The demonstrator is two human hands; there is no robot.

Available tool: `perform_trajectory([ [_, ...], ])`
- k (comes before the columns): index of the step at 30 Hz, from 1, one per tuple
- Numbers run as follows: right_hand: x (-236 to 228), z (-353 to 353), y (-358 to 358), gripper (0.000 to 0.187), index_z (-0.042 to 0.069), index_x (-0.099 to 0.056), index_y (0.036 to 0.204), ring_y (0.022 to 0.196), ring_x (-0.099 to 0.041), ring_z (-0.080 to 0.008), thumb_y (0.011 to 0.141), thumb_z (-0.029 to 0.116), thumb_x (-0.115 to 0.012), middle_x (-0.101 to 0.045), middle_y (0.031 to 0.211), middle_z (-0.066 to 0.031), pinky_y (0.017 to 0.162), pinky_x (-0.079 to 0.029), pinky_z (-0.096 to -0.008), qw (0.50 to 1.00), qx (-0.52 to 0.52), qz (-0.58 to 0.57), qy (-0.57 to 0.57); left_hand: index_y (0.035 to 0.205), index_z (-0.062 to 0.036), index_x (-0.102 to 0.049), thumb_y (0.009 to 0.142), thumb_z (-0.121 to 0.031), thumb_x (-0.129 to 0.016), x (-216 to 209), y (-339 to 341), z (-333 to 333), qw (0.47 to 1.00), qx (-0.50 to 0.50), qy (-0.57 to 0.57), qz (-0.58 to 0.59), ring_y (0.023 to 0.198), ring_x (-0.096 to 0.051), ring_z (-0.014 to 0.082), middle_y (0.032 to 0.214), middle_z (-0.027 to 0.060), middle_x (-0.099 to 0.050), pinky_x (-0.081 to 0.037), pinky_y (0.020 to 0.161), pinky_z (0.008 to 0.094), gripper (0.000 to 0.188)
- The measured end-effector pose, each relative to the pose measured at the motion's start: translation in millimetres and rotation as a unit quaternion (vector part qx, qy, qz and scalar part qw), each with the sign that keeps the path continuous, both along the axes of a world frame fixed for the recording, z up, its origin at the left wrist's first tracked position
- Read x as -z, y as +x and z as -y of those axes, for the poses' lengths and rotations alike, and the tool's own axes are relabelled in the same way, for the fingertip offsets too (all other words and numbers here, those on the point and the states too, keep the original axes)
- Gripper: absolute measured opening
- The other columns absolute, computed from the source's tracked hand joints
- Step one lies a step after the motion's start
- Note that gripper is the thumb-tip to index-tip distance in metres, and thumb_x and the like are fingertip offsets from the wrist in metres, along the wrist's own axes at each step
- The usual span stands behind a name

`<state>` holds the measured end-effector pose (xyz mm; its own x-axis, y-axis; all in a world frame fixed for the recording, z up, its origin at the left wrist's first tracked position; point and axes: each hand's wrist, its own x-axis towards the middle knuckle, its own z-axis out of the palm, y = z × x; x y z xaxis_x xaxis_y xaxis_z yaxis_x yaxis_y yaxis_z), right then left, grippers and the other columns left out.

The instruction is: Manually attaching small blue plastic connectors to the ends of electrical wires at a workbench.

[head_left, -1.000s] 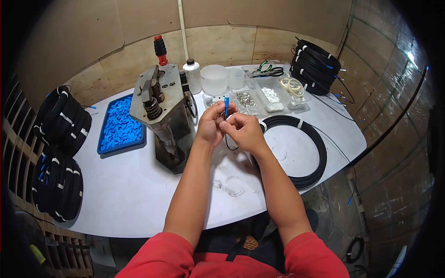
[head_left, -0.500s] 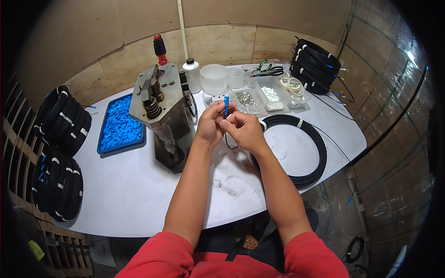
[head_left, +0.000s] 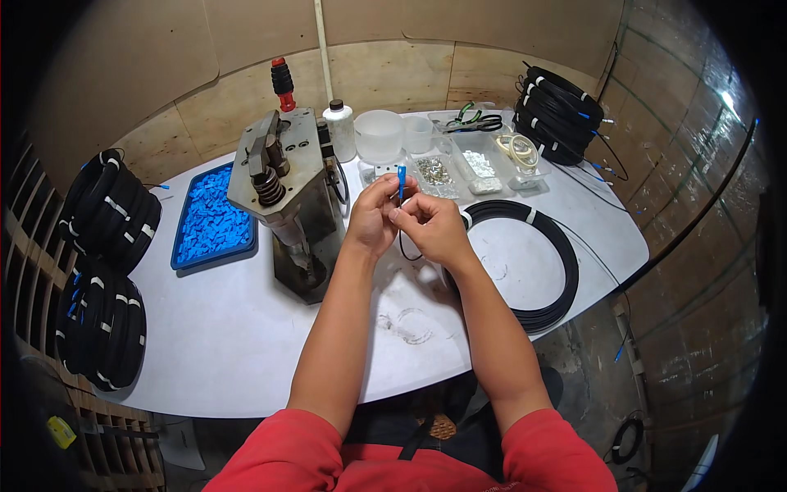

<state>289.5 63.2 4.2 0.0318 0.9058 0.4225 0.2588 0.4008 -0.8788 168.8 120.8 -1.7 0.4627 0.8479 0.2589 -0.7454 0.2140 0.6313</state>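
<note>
Pinched upright in my left hand (head_left: 376, 216) is a small blue cable connector (head_left: 402, 179), its top poking above the fingertips. Close against it, my right hand (head_left: 432, 230) has thumb and forefinger closed on the thin black cable (head_left: 404, 246) just below the connector. That cable loops down under my hands. To the right lies a coil of black cable (head_left: 566, 275), bound with white ties; whether the held cable belongs to it is hidden by my right arm. The exact fingertip contact is partly covered.
A metal press (head_left: 283, 189) stands left of my hands, with a blue tray (head_left: 215, 217) of blue pieces beyond. Coil stacks (head_left: 102, 328) sit at the left edge, another (head_left: 557, 115) at back right. Behind are a white bottle (head_left: 339, 131), tubs (head_left: 379, 138), part boxes (head_left: 478, 172) and scissors (head_left: 479, 124).
The blue connector has turned slightly and shows a narrower side. Both hands stay in nearly the same place with the same pinch.
</note>
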Motion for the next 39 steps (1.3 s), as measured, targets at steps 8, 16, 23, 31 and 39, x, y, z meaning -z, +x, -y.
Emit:
perform_trajectory([
  [8, 8, -6, 1, 0.014, 0.0, -0.067, 0.08, 0.061, -0.055, -0.0045, 0.083, 0.013, -0.07, -0.063, 0.067, 0.0001, 0.056, -0.044, -0.0222, 0.998, -0.022, -0.051, 0.007, 0.098, -0.0003, -0.059, 0.091, -0.018, -0.051, -1, 1, -2, 1.0, 0.011, 0.004, 0.003, 0.09, -0.06, 0.0207, 0.095, 0.0108, -0.062, -0.049, 0.085, 0.0331, 0.02],
  [16, 9, -6, -2, 0.013, -0.001, -0.067, 0.082, 0.063, -0.056, -0.0046, 0.083, 0.011, -0.07, -0.065, 0.069, -0.0013, 0.059, -0.045, -0.0217, 0.996, -0.039, -0.081, 0.01, 0.099, 0.0005, -0.062, 0.091, -0.019, -0.052, 5, -5, -3, 1.0, 0.02, -0.011, 0.019, 0.093, -0.06, 0.0231, 0.099, 0.0116, -0.063, -0.047, 0.088, 0.0362, 0.023],
  [23, 3, -3, 1, 0.012, 0.0, -0.065, 0.075, 0.057, -0.051, -0.0032, 0.081, 0.01, -0.07, -0.062, 0.064, 0.0004, 0.053, -0.041, -0.0213, 0.999, -0.004, -0.047, 0.023, 0.1, 0.0015, -0.062, 0.091, -0.021, -0.049, 5, -2, -4, 0.999, 0.037, -0.02, 0.02, 0.095, -0.059, 0.0254, 0.101, 0.0124, -0.063, -0.047, 0.089, 0.0395, 0.027],
  [31, 5, -4, -1, 0.013, 0.0, -0.065, 0.075, 0.058, -0.051, -0.0034, 0.081, 0.01, -0.07, -0.062, 0.064, 0.0005, 0.053, -0.041, -0.0216, 0.998, -0.014, -0.056, 0.016, 0.1, 0.0013, -0.062, 0.092, -0.021, -0.05, 7, -3, -4, 0.999, 0.036, -0.014, 0.017, 0.095, -0.059, 0.0253, 0.101, 0.0126, -0.063, -0.048, 0.088, 0.0395, 0.027],
  [39, 4, -3, -1, 0.013, 0.0, -0.064, 0.075, 0.059, -0.053, -0.0036, 0.082, 0.01, -0.07, -0.063, 0.065, 0.0, 0.054, -0.042, -0.0217, 0.998, -0.015, -0.059, 0.012, 0.1, 0.0011, -0.062, 0.092, -0.022, -0.05, 6, -4, -3, 0.999, 0.028, -0.017, 0.01, 0.094, -0.06, 0.0245, 0.101, 0.012, -0.063, -0.049, 0.087, 0.0383, 0.027],
])
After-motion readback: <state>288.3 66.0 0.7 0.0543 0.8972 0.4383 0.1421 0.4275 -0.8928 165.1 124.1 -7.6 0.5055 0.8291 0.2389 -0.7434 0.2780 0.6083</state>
